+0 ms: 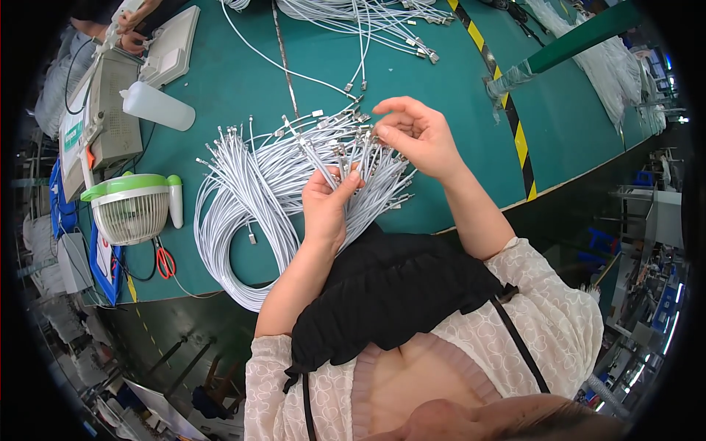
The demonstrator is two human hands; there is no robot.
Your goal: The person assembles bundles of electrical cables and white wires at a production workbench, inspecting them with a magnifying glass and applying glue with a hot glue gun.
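Our left fingers (pixel 344 189) pinch several white cables (pixel 312 158); our right fingers (pixel 401 106) curl just beside, gripping or not we cannot tell. Beneath, the cable bundle (pixel 254 184) loops towards nine o'clock across the green worktop (pixel 412 77); a white bottle (pixel 160 107) lies at ten.

We can read no lettering; the green label (pixel 73 135) on the beige box (pixel 118 110) looks too small.

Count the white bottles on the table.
1: the white bottle, upper left, beside the beige box and left of the white cables. More could hide behind the box.
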